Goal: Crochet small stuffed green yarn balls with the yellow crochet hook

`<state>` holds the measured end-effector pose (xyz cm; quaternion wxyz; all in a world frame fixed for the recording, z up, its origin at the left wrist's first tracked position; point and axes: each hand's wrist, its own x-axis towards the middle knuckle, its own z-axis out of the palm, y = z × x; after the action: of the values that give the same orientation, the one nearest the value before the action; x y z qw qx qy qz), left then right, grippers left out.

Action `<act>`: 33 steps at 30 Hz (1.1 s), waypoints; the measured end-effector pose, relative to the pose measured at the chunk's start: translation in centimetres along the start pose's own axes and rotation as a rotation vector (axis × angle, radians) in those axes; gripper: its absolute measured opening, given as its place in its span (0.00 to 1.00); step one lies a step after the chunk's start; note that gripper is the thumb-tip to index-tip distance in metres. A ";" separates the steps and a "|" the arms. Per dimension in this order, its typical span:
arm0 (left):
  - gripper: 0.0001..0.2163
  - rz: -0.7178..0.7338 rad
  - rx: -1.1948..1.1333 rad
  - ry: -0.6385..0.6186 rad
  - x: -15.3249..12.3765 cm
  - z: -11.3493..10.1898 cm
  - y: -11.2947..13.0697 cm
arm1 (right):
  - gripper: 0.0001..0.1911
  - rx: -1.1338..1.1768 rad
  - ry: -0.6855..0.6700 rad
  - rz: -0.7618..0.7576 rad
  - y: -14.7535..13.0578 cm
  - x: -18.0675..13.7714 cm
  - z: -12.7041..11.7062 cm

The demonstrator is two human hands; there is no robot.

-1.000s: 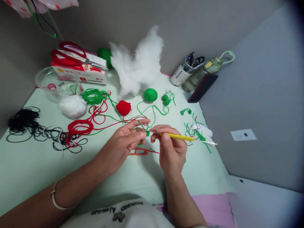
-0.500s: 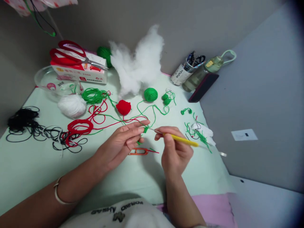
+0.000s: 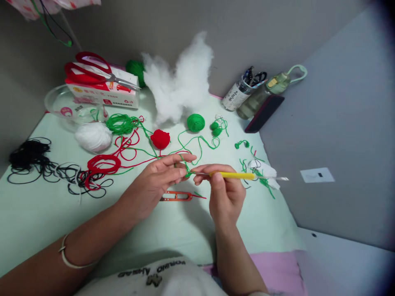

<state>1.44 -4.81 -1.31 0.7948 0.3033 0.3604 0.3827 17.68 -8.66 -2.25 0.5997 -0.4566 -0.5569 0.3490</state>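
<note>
My left hand [image 3: 157, 176] pinches a small piece of green crochet work [image 3: 187, 174], with green yarn running over the stretched index finger. In my right hand [image 3: 226, 191] is a crochet hook [image 3: 236, 175] with a yellow handle, held like a pen. Its metal tip meets the green piece at the left fingertips. Beyond the hands sit a green yarn ball [image 3: 196, 123] and a red yarn ball [image 3: 160, 139]. Orange thread snips [image 3: 177, 196] lie just below the left fingers, partly hidden by them.
White stuffing [image 3: 182, 78] stands at the back. Red-handled scissors [image 3: 92, 70] rest on a box [image 3: 105, 96] at the left. Black yarn [image 3: 29, 154], a white yarn ball [image 3: 93, 137] and red yarn [image 3: 104, 164] lie left. A pen cup [image 3: 236, 96], bottle [image 3: 279, 82] and phone [image 3: 263, 114] stand right.
The crochet hook has swung from a downward slant to nearly level, and its tip has dropped slightly. My left hand has shifted a little left, showing more of the orange snips.
</note>
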 end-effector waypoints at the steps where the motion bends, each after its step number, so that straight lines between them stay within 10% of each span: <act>1: 0.12 0.017 0.004 0.012 -0.1 0.0 0.0 | 0.12 -0.109 -0.021 -0.090 0.0 -0.2 0.1; 6: 0.18 -0.058 -0.126 -0.010 -0.3 0.4 -0.9 | 0.20 -0.623 -0.062 -0.434 0.6 -1.2 0.3; 14: 0.11 -0.029 -0.130 -0.045 0.0 0.4 -0.8 | 0.11 0.007 0.076 -0.095 -0.1 0.2 0.5; 25: 0.14 -0.077 -0.178 -0.022 0.0 0.7 -1.5 | 0.19 -0.480 -0.012 -0.342 0.6 -0.9 0.4; 33: 0.14 -0.021 -0.138 0.015 0.1 0.4 -0.8 | 0.09 -0.004 0.031 -0.040 0.0 0.4 0.5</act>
<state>2.17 -5.20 -1.72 0.8150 0.2411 0.3424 0.4005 17.27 -8.25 -2.11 0.6144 -0.4517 -0.5572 0.3286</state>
